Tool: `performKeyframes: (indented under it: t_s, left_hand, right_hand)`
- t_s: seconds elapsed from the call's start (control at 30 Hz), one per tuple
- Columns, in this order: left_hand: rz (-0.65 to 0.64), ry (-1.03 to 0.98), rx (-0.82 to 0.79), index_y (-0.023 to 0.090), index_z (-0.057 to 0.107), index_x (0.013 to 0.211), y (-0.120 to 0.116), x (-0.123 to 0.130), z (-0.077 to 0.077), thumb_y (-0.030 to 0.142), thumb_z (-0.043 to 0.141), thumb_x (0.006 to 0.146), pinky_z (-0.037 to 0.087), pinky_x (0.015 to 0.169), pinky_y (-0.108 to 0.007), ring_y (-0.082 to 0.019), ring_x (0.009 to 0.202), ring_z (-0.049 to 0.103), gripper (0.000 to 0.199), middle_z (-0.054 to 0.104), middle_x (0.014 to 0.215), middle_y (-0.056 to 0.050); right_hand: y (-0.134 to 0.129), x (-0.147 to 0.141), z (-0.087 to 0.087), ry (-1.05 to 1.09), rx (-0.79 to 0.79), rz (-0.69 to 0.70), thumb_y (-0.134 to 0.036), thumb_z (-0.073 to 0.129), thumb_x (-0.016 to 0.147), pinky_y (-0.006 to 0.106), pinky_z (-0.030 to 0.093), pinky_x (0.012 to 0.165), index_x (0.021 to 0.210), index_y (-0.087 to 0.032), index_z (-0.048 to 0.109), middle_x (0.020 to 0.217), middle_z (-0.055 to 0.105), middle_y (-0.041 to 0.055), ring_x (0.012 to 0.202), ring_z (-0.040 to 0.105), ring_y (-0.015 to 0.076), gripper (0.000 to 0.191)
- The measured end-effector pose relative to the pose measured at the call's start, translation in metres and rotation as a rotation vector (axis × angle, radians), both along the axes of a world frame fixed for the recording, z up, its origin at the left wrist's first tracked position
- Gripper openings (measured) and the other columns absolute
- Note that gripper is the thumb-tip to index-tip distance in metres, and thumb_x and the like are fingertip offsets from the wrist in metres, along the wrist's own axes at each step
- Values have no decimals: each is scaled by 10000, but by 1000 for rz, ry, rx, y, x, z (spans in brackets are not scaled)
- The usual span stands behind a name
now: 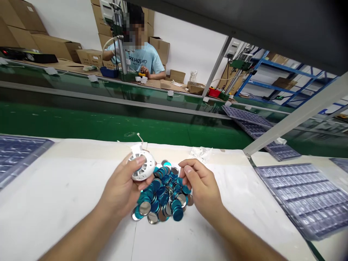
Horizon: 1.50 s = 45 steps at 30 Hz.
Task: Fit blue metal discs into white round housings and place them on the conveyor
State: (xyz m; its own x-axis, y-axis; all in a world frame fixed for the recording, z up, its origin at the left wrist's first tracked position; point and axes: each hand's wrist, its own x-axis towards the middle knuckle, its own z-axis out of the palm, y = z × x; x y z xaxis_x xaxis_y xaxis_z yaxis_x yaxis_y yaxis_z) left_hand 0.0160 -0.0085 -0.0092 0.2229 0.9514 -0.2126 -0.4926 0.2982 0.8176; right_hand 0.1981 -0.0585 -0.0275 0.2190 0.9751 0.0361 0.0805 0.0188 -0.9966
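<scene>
My left hand is closed around a small white round device with slotted vents, like a small fan housing. Its thumb presses on the face, and a thin white lead sticks up from the top. Between my hands lies a heap of round metal discs, some with blue faces and some silver. My right hand is at the heap's right edge, its fingers curled in and the thumb against them. Whatever those fingers hold, if anything, is hidden.
Clear plastic trays lie on the right, with another tray at far left. A small white plastic bag sits behind the heap. Beyond runs a green conveyor belt. A slanting metal post rises at right. A co-worker sits opposite.
</scene>
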Motion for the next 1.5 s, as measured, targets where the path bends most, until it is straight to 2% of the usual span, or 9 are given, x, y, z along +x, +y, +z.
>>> performKeyframes:
  t_s: [0.2,0.3,0.47,0.7,0.87,1.03,1.13,1.3,1.5]
  left_hand:
    - [282,-2,-100,157,590,1014,29,-10,-7,372,516,993,574,541,-213,-156,657,691,229,684,908,-86]
    - [309,-35,-156,73,547,1201,34,-11,-9,413,374,1037,636,739,-269,-240,912,750,416,664,1143,-217]
    - [289,-30,-210,-45,306,1424,30,-12,-10,373,417,1024,634,821,-320,-308,1058,724,589,533,1350,-362]
    - [270,48,-185,75,539,1184,30,-9,-16,391,413,1016,625,785,-360,-299,1025,732,379,615,1321,-288]
    - [244,131,-120,107,568,1079,28,-7,-16,417,392,1001,602,788,-351,-261,958,736,365,665,1244,-239]
    - [175,325,76,158,578,1071,20,-5,-19,485,401,977,577,815,-366,-237,931,703,383,693,1131,-151]
    - [108,542,270,213,606,1094,14,-4,-23,529,513,934,531,933,-435,-277,1035,668,366,690,1157,-106]
    - [-159,935,580,243,667,1208,9,-3,-32,471,664,852,373,1122,-522,-349,1273,539,423,651,1325,-99]
    - [-414,1238,801,237,594,1406,8,-4,-39,480,640,857,332,1171,-582,-380,1413,430,603,539,1522,-107]
  right_hand:
    - [0,-1,2,-161,-6,1,-303,506,935,253,400,552,890,-191,673,684,563,-17,614,496,134,206]
    - [1,0,2,-213,-9,11,-299,495,932,249,386,508,886,-193,667,679,553,-20,579,483,130,208]
    - [2,2,3,-274,14,16,-294,478,936,245,388,510,866,-194,657,686,557,-19,567,485,125,217]
    - [1,2,1,-326,49,40,-327,454,966,246,367,525,837,-190,641,672,549,-25,555,458,115,265]
    - [1,2,0,-394,92,44,-323,455,968,261,375,565,820,-200,632,671,564,-22,603,496,133,262]
    - [4,4,-3,-464,114,26,-275,461,960,275,411,613,816,-213,611,700,600,-12,656,549,153,217]
    - [8,9,-2,-571,137,23,-212,467,941,299,459,686,869,-215,619,815,656,15,751,589,179,168]
    - [17,21,-2,-790,43,147,-118,472,923,397,496,867,1007,-180,659,1058,693,92,987,614,256,214]
    - [24,26,-4,-877,13,226,-77,499,918,486,485,906,1042,-136,710,1038,708,151,1009,631,315,252]
